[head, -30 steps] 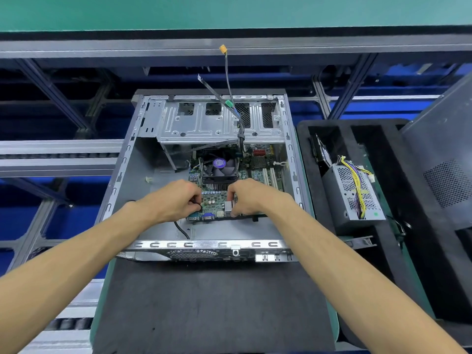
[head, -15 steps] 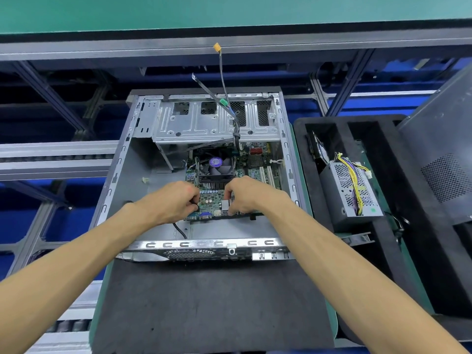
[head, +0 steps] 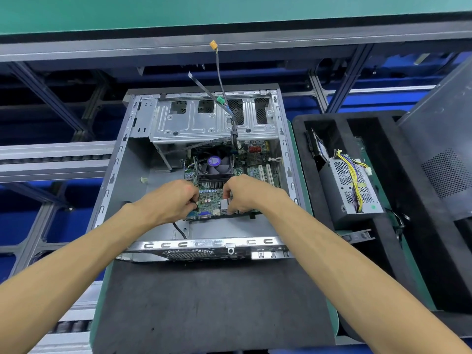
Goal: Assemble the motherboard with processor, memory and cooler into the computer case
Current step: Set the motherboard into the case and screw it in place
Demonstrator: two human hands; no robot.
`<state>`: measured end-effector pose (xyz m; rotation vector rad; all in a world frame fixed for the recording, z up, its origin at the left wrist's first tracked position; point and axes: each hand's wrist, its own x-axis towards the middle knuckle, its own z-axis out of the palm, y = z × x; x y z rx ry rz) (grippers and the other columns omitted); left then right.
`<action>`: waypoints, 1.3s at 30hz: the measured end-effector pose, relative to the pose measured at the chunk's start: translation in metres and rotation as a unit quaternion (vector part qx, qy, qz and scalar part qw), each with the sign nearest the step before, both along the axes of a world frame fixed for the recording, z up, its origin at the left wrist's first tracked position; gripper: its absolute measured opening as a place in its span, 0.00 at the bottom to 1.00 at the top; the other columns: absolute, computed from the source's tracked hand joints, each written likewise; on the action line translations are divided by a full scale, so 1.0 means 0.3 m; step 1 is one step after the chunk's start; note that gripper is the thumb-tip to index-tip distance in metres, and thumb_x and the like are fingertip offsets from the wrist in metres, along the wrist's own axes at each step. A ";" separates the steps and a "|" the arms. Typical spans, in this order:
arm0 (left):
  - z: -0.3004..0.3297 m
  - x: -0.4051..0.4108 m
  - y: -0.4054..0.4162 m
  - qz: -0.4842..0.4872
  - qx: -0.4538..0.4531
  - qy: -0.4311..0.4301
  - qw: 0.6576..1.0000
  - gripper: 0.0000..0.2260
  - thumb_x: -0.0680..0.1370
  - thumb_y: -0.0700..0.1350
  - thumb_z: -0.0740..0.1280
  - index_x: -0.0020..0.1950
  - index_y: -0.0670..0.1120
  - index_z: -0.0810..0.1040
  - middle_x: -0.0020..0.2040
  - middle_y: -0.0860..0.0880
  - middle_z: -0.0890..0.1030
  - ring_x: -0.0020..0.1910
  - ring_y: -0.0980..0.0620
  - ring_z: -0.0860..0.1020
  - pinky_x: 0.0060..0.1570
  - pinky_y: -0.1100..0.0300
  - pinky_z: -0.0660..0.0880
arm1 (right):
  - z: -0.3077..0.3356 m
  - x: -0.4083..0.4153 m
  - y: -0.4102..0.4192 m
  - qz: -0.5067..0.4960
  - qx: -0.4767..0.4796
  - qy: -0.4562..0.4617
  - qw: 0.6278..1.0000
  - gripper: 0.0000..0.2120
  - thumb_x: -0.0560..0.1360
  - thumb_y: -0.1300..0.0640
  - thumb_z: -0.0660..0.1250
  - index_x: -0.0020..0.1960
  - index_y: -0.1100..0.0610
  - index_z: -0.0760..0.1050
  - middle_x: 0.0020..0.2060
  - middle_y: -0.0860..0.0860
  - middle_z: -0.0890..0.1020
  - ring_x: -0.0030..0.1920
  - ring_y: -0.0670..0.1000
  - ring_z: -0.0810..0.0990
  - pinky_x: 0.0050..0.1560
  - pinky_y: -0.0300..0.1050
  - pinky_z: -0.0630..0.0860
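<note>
Motherboard (head: 213,203) inside open computer case (head: 112,180); left hand (head: 169,200) and right hand (head: 245,194) fingers curled, gripping its near edge.

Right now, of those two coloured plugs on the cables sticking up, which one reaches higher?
The orange plug. It tops the long cable that rises past the case's far edge, while the green plug sits lower, over the metal drive cage.

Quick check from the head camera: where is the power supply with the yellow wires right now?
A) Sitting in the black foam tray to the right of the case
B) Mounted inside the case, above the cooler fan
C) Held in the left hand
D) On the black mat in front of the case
A: the power supply with its yellow wires sits in the black foam tray right of the computer case, while both hands are at the motherboard.
</note>
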<state>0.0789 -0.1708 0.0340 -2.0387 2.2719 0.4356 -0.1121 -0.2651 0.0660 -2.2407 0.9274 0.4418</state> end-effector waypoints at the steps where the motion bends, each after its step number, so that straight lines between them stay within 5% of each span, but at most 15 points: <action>1: 0.001 0.000 -0.001 -0.002 0.000 0.002 1.000 0.04 0.77 0.43 0.68 0.43 0.44 0.78 0.42 0.49 0.79 0.42 0.50 0.75 0.41 0.57 0.73 | 0.000 0.000 0.001 0.003 -0.001 0.000 1.000 0.18 0.75 0.60 0.74 0.64 0.58 0.78 0.43 0.48 0.76 0.33 0.43 0.71 0.44 0.43 0.71; 7: 0.000 0.007 0.007 -0.003 0.000 0.012 1.000 0.03 0.77 0.42 0.68 0.44 0.44 0.78 0.42 0.50 0.79 0.42 0.51 0.75 0.41 0.58 0.72 | 0.002 0.002 -0.001 0.005 0.000 0.003 1.000 0.18 0.75 0.60 0.74 0.65 0.58 0.78 0.38 0.47 0.75 0.32 0.44 0.73 0.40 0.42 0.71; 11: 0.000 0.009 0.006 0.000 -0.001 0.022 1.000 0.03 0.77 0.43 0.69 0.44 0.45 0.78 0.42 0.51 0.78 0.41 0.53 0.73 0.40 0.61 0.68 | 0.003 0.003 -0.002 0.007 0.002 0.006 1.000 0.19 0.75 0.60 0.74 0.65 0.58 0.78 0.44 0.50 0.78 0.33 0.45 0.75 0.33 0.40 0.70; 16: -0.002 0.012 0.009 0.003 -0.004 0.033 0.999 0.04 0.77 0.44 0.70 0.44 0.46 0.78 0.41 0.52 0.77 0.40 0.53 0.73 0.40 0.61 0.69 | 0.002 0.003 -0.002 0.005 0.002 0.008 1.000 0.19 0.75 0.61 0.74 0.65 0.58 0.78 0.45 0.51 0.78 0.33 0.45 0.74 0.42 0.43 0.71; 30: 0.006 -0.008 0.000 0.008 0.002 0.000 1.000 0.04 0.77 0.43 0.68 0.44 0.44 0.78 0.42 0.48 0.79 0.42 0.48 0.76 0.42 0.53 0.75 | 0.002 0.007 0.003 0.018 -0.017 0.015 1.000 0.20 0.74 0.62 0.75 0.64 0.59 0.79 0.49 0.52 0.79 0.47 0.53 0.78 0.45 0.45 0.74; 39: 0.001 0.005 0.003 0.005 -0.002 0.015 1.000 0.03 0.77 0.43 0.69 0.44 0.45 0.78 0.42 0.50 0.79 0.41 0.51 0.75 0.40 0.58 0.72 | -0.003 0.007 0.001 0.020 -0.018 0.015 1.000 0.17 0.74 0.62 0.75 0.62 0.60 0.80 0.50 0.54 0.83 0.47 0.55 0.82 0.48 0.47 0.79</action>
